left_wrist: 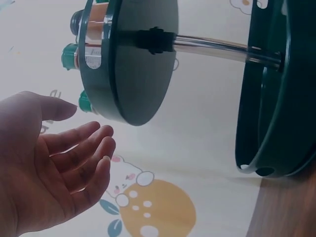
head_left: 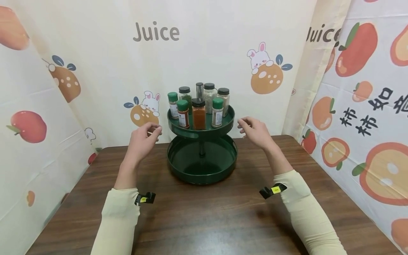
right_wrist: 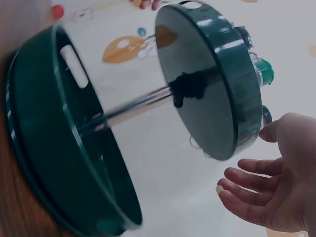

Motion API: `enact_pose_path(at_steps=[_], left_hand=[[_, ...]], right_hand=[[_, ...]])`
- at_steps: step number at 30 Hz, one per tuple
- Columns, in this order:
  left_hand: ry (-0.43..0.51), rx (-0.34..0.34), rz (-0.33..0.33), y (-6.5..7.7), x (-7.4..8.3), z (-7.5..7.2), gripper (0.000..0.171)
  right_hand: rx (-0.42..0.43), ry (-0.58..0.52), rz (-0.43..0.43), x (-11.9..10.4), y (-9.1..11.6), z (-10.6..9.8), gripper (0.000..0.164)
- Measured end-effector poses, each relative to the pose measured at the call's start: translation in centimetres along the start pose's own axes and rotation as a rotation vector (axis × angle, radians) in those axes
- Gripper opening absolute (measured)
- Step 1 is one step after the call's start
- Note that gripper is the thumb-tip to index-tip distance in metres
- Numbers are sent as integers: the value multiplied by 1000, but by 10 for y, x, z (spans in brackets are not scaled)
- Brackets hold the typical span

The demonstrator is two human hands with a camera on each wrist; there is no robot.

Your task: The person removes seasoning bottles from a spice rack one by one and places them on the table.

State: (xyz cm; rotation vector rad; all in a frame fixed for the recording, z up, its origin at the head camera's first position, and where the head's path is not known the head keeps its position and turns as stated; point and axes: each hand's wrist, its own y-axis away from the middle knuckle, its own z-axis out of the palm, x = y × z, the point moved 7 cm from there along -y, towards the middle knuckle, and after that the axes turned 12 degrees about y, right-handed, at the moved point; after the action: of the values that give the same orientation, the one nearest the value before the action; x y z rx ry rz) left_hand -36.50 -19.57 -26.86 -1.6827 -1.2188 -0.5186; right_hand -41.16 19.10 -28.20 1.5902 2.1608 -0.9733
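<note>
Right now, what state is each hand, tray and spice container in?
Left hand: relaxed, holding nothing.
Right hand: relaxed, holding nothing.
Three green-capped spice jars: upright, closed.
Black-capped orange-red spice jar: upright, closed.
Three black-capped clear jars: upright, closed, partly hidden.
Narrow grey-topped container: upright, partly hidden.
Upper green tray: level, bearing jars.
Lower green tray: resting on wooden table.

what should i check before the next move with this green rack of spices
1. Glossy dark-green round two-tier rack standing on the brown wood-grain table: ok, upright.
2. Small green-capped spice bottles upright on the rack's round green upper tray: ok.
3. Clear black-lidded jars upright there too: ok.
4. Left grip free: ok, holding nothing, beside the upper tray.
5. Right grip free: ok, likewise.
6. Caps and lids tightened: cannot tell.
</note>
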Motion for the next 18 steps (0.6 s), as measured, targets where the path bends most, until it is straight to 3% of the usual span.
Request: enact_pose_path(at_steps=[6,10,14,18], left_hand=[[-6,7,6,0,3,-1,37],[-14,-8,12,0,5,2,38],[-26,4,12,1,6,0,35],[-30,4,22,2,7,0,34]], right_hand=[[-134,-367,85,-5,-3,14,67],[-221,-586,145,-7,-3,29,63],[-237,-788,187,-11,-4,39,58],[-214,-938,205,-15,-6,43,65]])
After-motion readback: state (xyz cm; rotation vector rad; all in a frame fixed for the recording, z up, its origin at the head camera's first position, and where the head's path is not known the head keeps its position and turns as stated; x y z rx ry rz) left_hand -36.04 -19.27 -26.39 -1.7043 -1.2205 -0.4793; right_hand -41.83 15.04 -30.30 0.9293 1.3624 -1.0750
